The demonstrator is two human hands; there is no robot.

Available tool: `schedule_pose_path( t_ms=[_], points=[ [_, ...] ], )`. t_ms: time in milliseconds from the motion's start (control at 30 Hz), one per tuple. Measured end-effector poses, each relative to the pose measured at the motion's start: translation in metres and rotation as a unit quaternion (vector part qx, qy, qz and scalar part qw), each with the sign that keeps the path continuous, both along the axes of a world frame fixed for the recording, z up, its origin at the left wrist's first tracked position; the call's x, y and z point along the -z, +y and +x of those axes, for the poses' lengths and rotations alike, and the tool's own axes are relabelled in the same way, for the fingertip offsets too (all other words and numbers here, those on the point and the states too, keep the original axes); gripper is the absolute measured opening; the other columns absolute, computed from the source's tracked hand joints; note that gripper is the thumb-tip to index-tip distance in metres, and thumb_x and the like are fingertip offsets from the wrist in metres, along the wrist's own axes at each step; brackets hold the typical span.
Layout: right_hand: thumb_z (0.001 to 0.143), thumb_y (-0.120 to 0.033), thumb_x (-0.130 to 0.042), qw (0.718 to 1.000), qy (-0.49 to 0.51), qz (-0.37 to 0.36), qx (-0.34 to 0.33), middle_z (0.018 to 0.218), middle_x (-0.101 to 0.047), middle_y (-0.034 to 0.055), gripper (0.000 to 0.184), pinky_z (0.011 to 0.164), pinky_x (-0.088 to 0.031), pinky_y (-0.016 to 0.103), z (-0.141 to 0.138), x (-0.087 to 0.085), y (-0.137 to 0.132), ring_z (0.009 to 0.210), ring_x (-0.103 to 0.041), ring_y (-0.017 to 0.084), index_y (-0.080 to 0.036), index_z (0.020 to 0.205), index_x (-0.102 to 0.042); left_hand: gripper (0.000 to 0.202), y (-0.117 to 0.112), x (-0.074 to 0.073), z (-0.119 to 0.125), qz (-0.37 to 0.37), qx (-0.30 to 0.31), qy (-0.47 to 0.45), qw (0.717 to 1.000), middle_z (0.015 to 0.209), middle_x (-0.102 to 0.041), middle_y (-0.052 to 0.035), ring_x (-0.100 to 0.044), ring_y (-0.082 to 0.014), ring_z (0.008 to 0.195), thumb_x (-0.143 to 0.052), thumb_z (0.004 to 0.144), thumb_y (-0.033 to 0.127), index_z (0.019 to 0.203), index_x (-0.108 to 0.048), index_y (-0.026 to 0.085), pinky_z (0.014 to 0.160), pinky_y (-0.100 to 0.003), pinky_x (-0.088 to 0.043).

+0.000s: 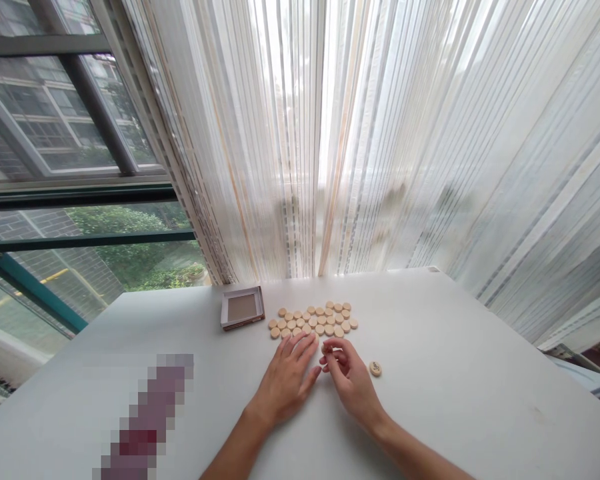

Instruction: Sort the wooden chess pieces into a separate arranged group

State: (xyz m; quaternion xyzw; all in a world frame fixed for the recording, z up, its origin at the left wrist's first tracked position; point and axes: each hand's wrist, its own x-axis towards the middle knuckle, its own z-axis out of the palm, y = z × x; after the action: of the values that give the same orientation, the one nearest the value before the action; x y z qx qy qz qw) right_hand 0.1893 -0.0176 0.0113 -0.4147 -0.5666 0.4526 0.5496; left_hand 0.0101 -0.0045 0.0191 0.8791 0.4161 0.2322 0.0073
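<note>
Several round wooden Chinese chess pieces (pixel 313 321) lie grouped in loose rows on the white table (pixel 460 347), their visible tops plain. My left hand (pixel 291 375) rests with its fingers stretched out at the near edge of the group, the fingertips touching or just over the closest pieces. Beside it, my right hand (pixel 346 370) has thumb and fingers pinched together on one piece, mostly hidden by the fingers. To the right of that hand a single piece (pixel 375 369) lies apart, with a dark marking facing up.
An open shallow box (pixel 243 307) stands at the back left of the pieces. A blurred-out purplish patch (pixel 147 420) covers something on the left of the table. Striped sheer curtains (pixel 320 167) hang behind the far edge, and a window (pixel 70 147) is at the left.
</note>
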Motion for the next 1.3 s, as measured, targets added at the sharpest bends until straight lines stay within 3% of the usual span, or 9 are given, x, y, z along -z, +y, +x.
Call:
schedule_pose_path(
  t_ms=[167,300,433,567,733,933,1100,1300],
  points=[
    [0.093,-0.045,-0.063,1.000,0.008,-0.010,-0.010,0.101,-0.067,0.0067,0.029,0.083,-0.058,0.037,-0.001,0.002,0.001,0.088,-0.070,0.022,-0.021,0.110,-0.057,0.055,0.004,0.010,-0.003,0.003,-0.029,0.022,0.999,0.156,-0.042,-0.0101,-0.034,-0.0286,0.145,-0.045,0.102,0.039,0.153,-0.032,0.023,0.119,-0.053,-0.026],
    [0.091,-0.046,-0.065,0.999,0.014,-0.021,-0.026,0.099,-0.067,0.0061,0.030,0.083,-0.058,0.037,-0.002,0.001,0.000,0.088,-0.071,0.022,-0.021,0.107,-0.060,0.050,0.006,0.010,-0.004,-0.005,-0.026,-0.009,1.000,0.154,-0.045,-0.0099,-0.037,-0.0283,0.144,-0.044,0.102,0.029,0.151,-0.036,0.023,0.119,-0.055,-0.026],
    [0.090,-0.050,-0.066,0.998,0.025,-0.042,-0.043,0.104,-0.070,0.0078,0.037,0.087,-0.058,0.041,-0.001,-0.005,-0.002,0.090,-0.073,0.024,-0.021,0.113,-0.065,0.036,0.003,0.002,-0.003,0.002,-0.025,-0.136,0.990,0.132,-0.063,-0.0108,-0.054,-0.0281,0.127,-0.045,0.099,0.020,0.133,-0.055,0.023,0.112,-0.052,-0.037],
    [0.090,-0.053,-0.066,0.997,0.039,-0.043,-0.058,0.109,-0.071,0.0088,0.043,0.090,-0.058,0.042,-0.001,-0.009,-0.004,0.094,-0.072,0.025,-0.023,0.121,-0.063,0.026,-0.005,-0.006,0.001,-0.053,-0.010,-0.238,0.970,0.108,-0.070,-0.0091,-0.066,-0.0249,0.099,-0.052,0.097,0.024,0.122,-0.060,0.023,0.090,-0.040,-0.053],
    [0.089,-0.050,-0.068,0.996,0.059,-0.034,-0.062,0.104,-0.072,0.0070,0.035,0.087,-0.059,0.039,-0.002,-0.009,-0.006,0.097,-0.071,0.025,-0.025,0.112,-0.060,0.025,-0.010,-0.008,0.007,-0.128,0.002,-0.298,0.946,0.095,-0.073,-0.0043,-0.068,-0.0204,0.084,-0.056,0.096,0.026,0.120,-0.061,0.024,0.080,-0.032,-0.054],
    [0.094,-0.041,-0.065,0.996,0.004,-0.020,-0.087,0.102,-0.073,0.0071,0.024,0.089,-0.057,0.039,-0.004,-0.011,-0.009,0.097,-0.070,0.024,-0.023,0.110,-0.067,0.010,-0.010,-0.006,0.007,-0.197,-0.009,-0.345,0.918,0.077,-0.072,0.0002,-0.068,-0.0173,0.070,-0.057,0.096,0.030,0.103,-0.059,0.022,0.069,-0.027,-0.052],
    [0.092,-0.039,-0.067,0.996,-0.021,0.004,-0.083,0.100,-0.073,0.0063,0.024,0.087,-0.058,0.037,-0.004,-0.011,-0.010,0.093,-0.071,0.023,-0.022,0.109,-0.069,0.010,-0.009,-0.004,0.005,-0.188,-0.020,-0.342,0.920,0.073,-0.070,0.0008,-0.066,-0.0160,0.067,-0.059,0.095,0.031,0.097,-0.059,0.022,0.064,-0.024,-0.050],
    [0.090,-0.042,-0.069,0.996,-0.007,-0.006,-0.087,0.100,-0.072,0.0060,0.026,0.084,-0.058,0.034,-0.004,-0.016,-0.008,0.092,-0.070,0.022,-0.021,0.106,-0.069,0.008,-0.011,-0.009,0.006,-0.178,0.012,-0.358,0.917,0.079,-0.070,-0.0014,-0.066,-0.0165,0.073,-0.055,0.097,0.028,0.097,-0.057,0.020,0.071,-0.026,-0.051]
  ],
)
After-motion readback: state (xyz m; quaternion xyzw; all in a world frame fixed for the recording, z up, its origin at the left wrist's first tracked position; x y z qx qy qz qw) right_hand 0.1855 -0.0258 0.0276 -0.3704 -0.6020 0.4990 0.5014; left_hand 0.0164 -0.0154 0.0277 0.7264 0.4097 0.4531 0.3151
